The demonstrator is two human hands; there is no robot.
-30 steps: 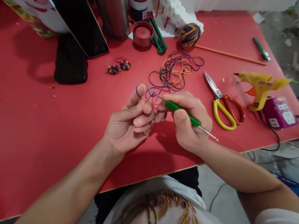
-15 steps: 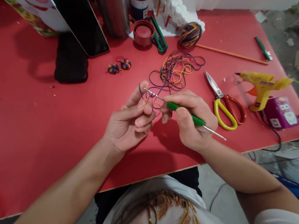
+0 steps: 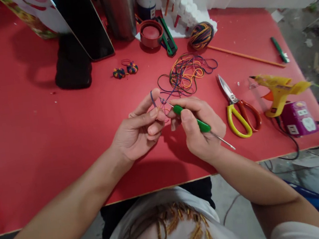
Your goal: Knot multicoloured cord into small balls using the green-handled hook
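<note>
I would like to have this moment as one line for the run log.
left hand: pinching yarn, looped around forefinger | right hand: gripping green-handled hook | nearby: loose yarn tangle, scissors

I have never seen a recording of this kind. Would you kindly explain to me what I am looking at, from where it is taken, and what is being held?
There is no robot here: these are a person's two bare hands. Every picture comes from one camera worn on the person's head, looking forward and down.

The left hand pinches fine coloured thread, with a dark blue strand running over its index finger. The right hand holds a green-handled tool with thin metal ends, probably a crochet hook.

On the red table, beyond the hands, lie a loose thread tangle, a wound ball and two small multicoloured pieces. To the right are scissors and a yellow glue gun.
</note>
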